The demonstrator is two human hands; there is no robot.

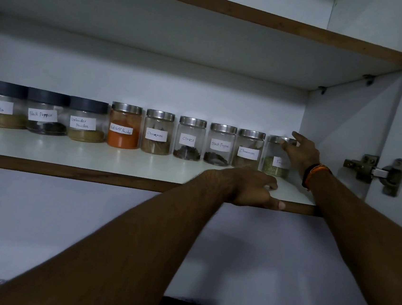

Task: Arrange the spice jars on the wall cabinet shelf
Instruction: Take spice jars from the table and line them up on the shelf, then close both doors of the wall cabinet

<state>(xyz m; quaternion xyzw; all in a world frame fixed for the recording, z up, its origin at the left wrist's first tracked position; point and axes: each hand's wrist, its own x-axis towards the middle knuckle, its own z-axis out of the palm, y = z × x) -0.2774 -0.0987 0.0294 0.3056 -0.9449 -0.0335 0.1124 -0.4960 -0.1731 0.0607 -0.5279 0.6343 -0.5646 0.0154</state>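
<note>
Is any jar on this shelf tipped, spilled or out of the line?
Nothing stands out. All nine jars stand upright in one row with lids on, from the dark-lidded jar at the left end to the green-filled jar at the right end, where the right hand is. The white shelf shows no spill.

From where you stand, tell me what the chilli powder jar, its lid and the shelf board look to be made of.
Chilli powder jar: clear glass or hard plastic; the orange powder shows through. Its lid: probably brushed metal, silvery with a dull sheen. Shelf board: likely white laminate, glossy with soft reflections, and a brown wood-look front edge.
</note>
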